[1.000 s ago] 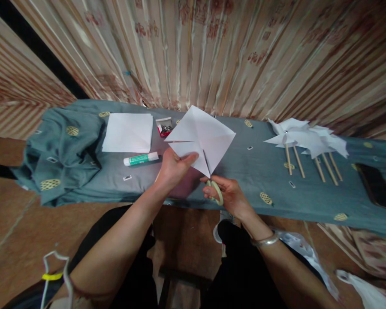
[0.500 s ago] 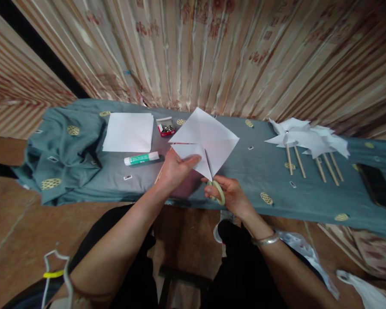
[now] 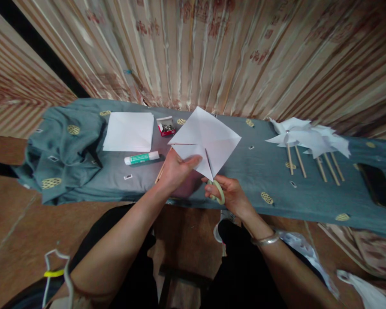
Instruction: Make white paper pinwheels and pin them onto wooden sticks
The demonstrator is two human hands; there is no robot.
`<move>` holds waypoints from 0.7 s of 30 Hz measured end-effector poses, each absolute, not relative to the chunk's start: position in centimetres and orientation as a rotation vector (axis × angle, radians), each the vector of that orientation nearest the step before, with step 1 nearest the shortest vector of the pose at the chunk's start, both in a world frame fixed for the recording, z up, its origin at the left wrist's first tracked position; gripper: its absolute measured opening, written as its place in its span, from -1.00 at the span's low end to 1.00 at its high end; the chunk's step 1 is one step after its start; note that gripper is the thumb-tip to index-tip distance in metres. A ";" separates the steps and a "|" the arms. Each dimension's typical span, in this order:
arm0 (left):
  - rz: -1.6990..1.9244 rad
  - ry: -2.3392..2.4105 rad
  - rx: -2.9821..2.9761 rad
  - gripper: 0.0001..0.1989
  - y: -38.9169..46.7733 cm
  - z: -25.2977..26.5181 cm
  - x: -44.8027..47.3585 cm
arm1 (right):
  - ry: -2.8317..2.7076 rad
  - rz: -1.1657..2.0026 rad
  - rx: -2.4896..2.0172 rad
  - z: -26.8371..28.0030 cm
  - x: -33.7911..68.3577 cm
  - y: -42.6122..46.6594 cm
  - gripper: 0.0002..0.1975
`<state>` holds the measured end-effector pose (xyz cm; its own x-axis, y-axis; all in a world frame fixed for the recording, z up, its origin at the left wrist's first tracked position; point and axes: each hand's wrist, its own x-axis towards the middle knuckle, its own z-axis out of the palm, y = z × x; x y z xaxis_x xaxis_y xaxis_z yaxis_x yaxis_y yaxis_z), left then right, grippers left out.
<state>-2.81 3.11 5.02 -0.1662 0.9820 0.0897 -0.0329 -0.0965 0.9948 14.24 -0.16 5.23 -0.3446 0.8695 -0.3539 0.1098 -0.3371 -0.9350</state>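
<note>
My left hand [image 3: 179, 166] pinches a square of white paper [image 3: 212, 128] near its lower left edge, thumb on top. The square is turned like a diamond, shows crossing fold lines and has a slit running in from its left corner. In my right hand [image 3: 228, 193] is a pair of scissors [image 3: 219, 193] with pale green handles, my fingers in the loops. Their blade lies along the paper from the bottom corner toward the middle. Thin wooden sticks [image 3: 160, 172] show partly beside my left wrist.
On the cloth-covered table [image 3: 244, 171] are a stack of white paper [image 3: 128, 132], a glue stick [image 3: 141, 158] and a small box of metal pins [image 3: 166, 127]. Paper pinwheels on sticks [image 3: 296, 133] and a dark phone [image 3: 378, 185] lie to the right. A pleated curtain [image 3: 193, 56] hangs behind.
Both hands keep their hold on the paper and scissors. The paper and scissors have shifted very slightly to the right in view; little else differs.
</note>
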 end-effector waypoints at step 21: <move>1.458 1.217 1.078 -0.72 3.2 5.2 -2.8 | -1.312 1.817 -1.324 6.0 14.2 -0.2 -0.49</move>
<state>-2.78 3.17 5.17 -0.1919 0.9794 0.0633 -0.1128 -0.0861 0.9899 14.16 -0.16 6.02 -0.3778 0.8344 -0.4012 0.1186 -0.3862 -0.9148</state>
